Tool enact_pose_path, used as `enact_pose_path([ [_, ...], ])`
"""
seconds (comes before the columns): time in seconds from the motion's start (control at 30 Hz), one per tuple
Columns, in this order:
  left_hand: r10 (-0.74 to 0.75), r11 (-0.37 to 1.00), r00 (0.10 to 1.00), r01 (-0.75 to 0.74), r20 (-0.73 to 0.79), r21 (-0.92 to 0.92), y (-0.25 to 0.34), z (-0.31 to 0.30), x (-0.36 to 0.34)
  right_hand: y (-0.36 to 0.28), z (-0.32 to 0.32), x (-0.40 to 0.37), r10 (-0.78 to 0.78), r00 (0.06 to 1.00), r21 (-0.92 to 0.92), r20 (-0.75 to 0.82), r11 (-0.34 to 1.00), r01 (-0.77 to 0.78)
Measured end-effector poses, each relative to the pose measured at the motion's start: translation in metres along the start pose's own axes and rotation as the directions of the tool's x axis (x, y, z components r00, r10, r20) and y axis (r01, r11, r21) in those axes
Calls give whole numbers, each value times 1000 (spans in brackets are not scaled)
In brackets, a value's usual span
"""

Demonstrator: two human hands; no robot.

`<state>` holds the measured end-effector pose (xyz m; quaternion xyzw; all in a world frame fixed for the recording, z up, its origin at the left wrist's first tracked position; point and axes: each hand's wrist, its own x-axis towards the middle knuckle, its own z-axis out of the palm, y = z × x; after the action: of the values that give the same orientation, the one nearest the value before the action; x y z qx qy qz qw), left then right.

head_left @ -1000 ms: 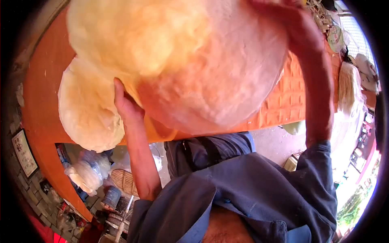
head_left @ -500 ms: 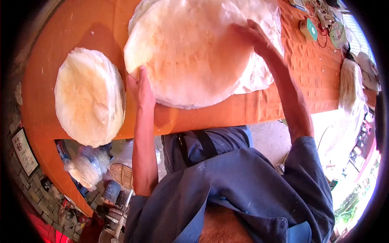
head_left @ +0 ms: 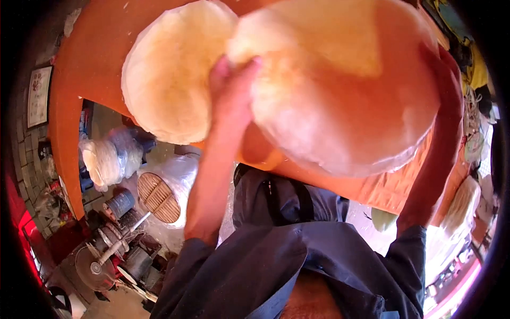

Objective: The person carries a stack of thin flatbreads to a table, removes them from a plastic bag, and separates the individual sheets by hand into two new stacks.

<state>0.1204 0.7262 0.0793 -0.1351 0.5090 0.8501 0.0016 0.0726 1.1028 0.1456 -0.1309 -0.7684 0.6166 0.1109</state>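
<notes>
A large, thick round pad (head_left: 319, 95), off-white with a yellowish tint and soft-looking layered edges, is held tilted above the table between both hands. My left hand (head_left: 231, 90) grips its left edge, thumb on top and the other fingers partly hidden. At the right edge, my right hand (head_left: 446, 80) is wrapped round the rim, its fingers blurred and partly hidden. A smaller round pad (head_left: 170, 74) of the same pale material lies to the left on the orange-covered table (head_left: 90, 58), close beside my left hand.
Below the table's left end are plastic-wrapped pale bundles (head_left: 103, 165), a round woven bamboo piece (head_left: 159, 198), a blue can (head_left: 119, 204) and reel-like machine parts (head_left: 95, 268). A framed sheet (head_left: 39, 95) stands at far left. Cables and bags crowd the right side.
The large pad has come up off the table towards me, tilting. My right hand has gone from its surface to its right rim. The view has shifted, bringing the smaller pad nearer the middle.
</notes>
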Motion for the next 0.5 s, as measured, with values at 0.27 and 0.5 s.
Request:
enact_pose_path([
  [0.27, 245, 950, 927, -172, -283, 261, 157, -174, 13, -33, 226, 13, -35, 921, 98, 387, 995, -3],
  [0.5, 111, 948, 918, 17, -382, 317, 113, -337, 61, 89, 353, -34, 5, 806, 159, 592, 980, -123],
])
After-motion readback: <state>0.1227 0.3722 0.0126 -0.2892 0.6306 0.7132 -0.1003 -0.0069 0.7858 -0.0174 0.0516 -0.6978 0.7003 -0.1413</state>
